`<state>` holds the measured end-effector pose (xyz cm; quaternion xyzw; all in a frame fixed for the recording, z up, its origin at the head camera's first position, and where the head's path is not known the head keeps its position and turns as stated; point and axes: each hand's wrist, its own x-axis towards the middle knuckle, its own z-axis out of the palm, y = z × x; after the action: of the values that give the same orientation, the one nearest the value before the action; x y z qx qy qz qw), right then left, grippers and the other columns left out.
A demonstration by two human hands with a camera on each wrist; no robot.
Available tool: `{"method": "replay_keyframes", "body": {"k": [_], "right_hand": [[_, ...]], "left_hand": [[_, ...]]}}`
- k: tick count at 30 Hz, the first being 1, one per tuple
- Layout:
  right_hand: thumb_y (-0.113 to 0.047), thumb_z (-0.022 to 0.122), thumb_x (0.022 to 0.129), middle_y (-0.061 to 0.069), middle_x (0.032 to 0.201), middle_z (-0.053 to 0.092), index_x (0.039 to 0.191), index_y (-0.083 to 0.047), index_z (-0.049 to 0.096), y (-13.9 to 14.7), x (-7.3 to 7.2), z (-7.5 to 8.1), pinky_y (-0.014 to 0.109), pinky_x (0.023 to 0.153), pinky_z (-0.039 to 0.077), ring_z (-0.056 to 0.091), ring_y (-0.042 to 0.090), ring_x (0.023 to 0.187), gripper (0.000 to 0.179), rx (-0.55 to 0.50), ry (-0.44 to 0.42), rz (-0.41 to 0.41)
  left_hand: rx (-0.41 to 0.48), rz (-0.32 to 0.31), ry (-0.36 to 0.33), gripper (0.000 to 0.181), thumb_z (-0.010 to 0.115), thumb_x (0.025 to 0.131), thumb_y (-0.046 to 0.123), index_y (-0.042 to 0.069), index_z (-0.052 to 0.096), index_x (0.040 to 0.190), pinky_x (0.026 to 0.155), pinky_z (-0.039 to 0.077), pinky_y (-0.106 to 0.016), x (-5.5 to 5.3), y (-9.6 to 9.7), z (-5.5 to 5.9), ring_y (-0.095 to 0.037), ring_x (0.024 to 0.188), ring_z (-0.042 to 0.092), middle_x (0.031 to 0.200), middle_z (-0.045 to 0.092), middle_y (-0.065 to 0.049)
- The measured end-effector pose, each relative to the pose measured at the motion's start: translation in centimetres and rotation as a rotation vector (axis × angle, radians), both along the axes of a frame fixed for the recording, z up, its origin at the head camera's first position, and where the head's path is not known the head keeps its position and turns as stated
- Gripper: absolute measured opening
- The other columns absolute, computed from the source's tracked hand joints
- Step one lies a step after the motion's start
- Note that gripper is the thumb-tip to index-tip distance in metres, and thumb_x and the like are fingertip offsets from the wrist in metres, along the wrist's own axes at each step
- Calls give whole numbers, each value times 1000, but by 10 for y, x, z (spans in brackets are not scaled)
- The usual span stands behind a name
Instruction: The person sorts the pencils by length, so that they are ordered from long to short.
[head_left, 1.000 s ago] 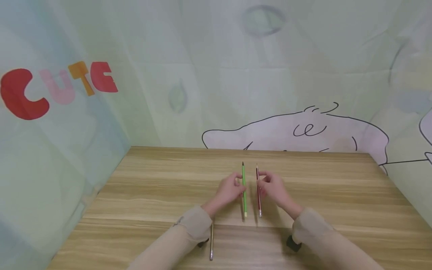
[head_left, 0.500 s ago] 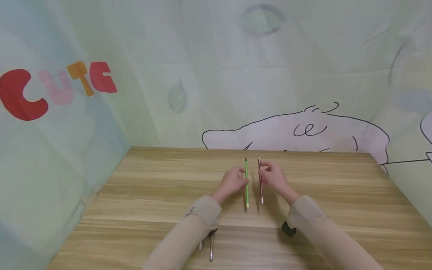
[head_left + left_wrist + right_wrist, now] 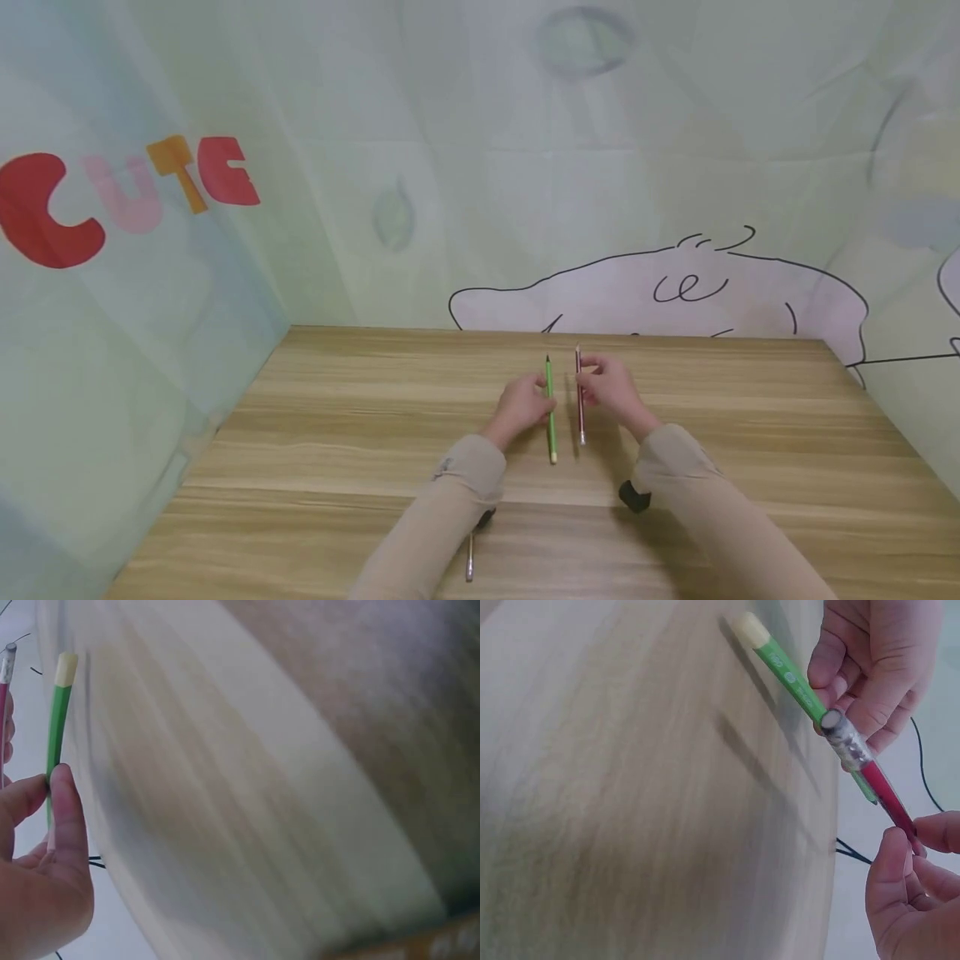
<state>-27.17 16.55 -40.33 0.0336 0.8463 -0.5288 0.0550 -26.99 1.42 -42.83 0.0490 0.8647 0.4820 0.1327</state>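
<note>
Rod [image 3: 469, 567] on table [image 3: 337, 433], partly hidden by left sleeve [image 3: 442, 525]. Left hand [image 3: 522, 404] pinches green pencil [image 3: 552, 435] above table; red pencil [image 3: 581, 421] just beside, apart, pinched by right hand [image 3: 612, 386]. Risk: loosened pinch could let either pencil pivot, knock other.

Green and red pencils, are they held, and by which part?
The left hand pinches the green pencil, the right hand the red pencil, both by the shaft, the red nearer its point.
</note>
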Motion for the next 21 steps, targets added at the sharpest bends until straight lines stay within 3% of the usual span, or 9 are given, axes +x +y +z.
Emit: {"method": "replay_keyframes", "body": {"k": [5,12,21], "right_hand": [[-2,53,83,13,77,58,119,7,47,1,-2,-5,29,57,52,53,12,56,38,-5,-12,19],[-2,56,81,11,73,57,115,5,50,0,-4,-14,31,57,52,53,12,53,35,-3,-11,8],[-2,57,81,10,74,56,115,4,51,0,-5,-16,27,54,50,52,12,53,35,-2,-26,-11]], "left_hand": [[-48,-3,9,32,62,79,8,0,53,109,46,45,-16,-1,3,-4,-12,55,56,69,58,-4],[-109,0,23,28,61,79,8,-1,55,105,42,42,-13,0,3,-5,-9,51,53,68,57,-3],[-104,7,17,27,63,78,8,-1,56,102,45,43,-13,1,1,-5,-9,54,54,76,57,-5]]}}
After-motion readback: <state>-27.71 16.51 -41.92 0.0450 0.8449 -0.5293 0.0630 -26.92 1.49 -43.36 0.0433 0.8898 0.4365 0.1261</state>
